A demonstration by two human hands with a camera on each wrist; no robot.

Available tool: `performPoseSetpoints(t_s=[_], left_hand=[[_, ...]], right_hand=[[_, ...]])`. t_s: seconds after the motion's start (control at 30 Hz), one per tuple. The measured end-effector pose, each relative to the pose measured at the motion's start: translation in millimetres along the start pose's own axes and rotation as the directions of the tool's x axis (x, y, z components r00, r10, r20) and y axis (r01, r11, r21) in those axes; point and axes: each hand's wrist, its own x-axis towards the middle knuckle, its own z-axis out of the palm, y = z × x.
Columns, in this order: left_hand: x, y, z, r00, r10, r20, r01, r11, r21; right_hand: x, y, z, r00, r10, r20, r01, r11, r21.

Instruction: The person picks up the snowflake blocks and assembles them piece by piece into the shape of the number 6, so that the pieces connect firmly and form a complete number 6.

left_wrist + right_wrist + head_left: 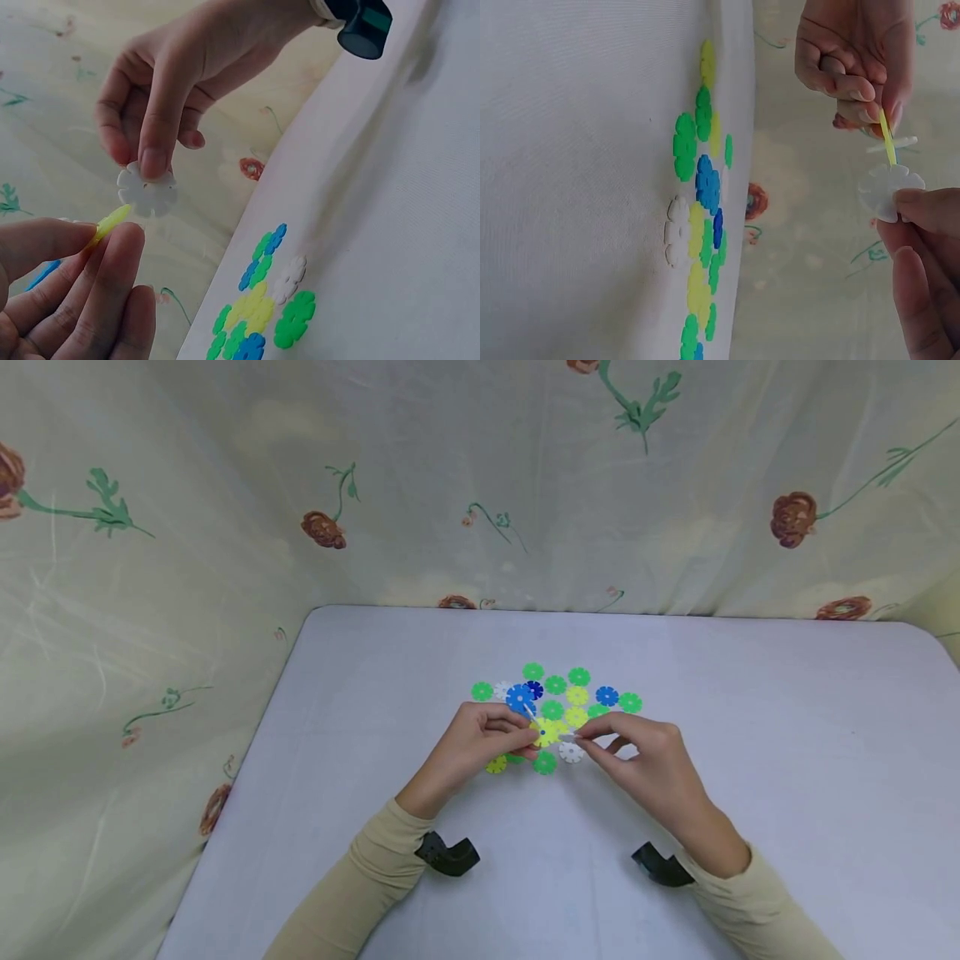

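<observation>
My left hand (483, 739) pinches a yellow notched plastic disc (112, 225) between thumb and fingers. Beside that disc, a white piece (901, 143) shows edge-on, and a blue notched disc (519, 697) appears joined to the same cluster. With thumb and forefinger, my right hand (648, 752) grips a white notched disc (147, 191). The yellow disc's edge meets or nearly meets the white disc's rim in the right wrist view; I cannot tell whether their slots are joined. Both hands are raised above the table, just in front of the loose discs.
Loose green discs (545, 763), yellow discs (577, 695), blue discs (607, 696) and a white disc (571, 752) lie flat on the white table (787, 735). A floral curtain (420, 527) hangs behind and along the left. Black wrist mounts (453, 858) sit at both sleeves.
</observation>
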Motion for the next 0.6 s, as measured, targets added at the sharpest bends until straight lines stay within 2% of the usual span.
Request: performPoseSetpoints(t_s=[0.3, 0.6], left_hand=[[0.0, -0.6, 0.7, 1.000, 0.010, 0.004, -0.010, 1.000, -0.004], [0.1, -1.1, 0.8, 1.000, 0.001, -0.006, -0.001, 1.000, 0.012]], right_hand=[[-0.3, -0.9, 2.0, 0.995, -0.098, -0.019, 0.097, 0.994, -0.052], [-0.2, -3.3, 2.9, 0.991, -0.129, -0.038, 0.128, 0.991, -0.043]])
